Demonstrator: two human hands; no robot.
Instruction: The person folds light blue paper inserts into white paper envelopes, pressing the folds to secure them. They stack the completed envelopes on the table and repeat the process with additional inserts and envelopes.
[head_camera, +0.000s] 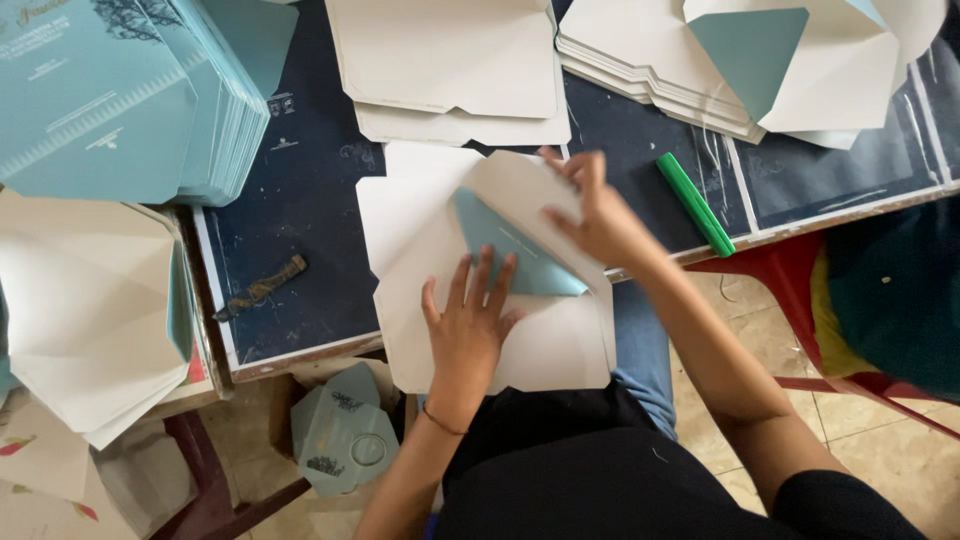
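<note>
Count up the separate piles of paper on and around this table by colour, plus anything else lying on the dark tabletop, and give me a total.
Teal printed card stacks: 1
White envelope-blank piles: 4
Green stick: 1
Small dark scrap: 1
Total: 7
The left hand presses the pile being folded; the right hand lifts its flap.

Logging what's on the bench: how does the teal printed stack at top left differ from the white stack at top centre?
The teal printed stack is tall with many sheets fanned at its edge; the white stack is only a few sheets thick. The teal stack shows pale printing, the white stack is blank. The teal stack runs off the frame's left edge; the white stack sits nearer the hands. Both rest on the dark tabletop.
</note>
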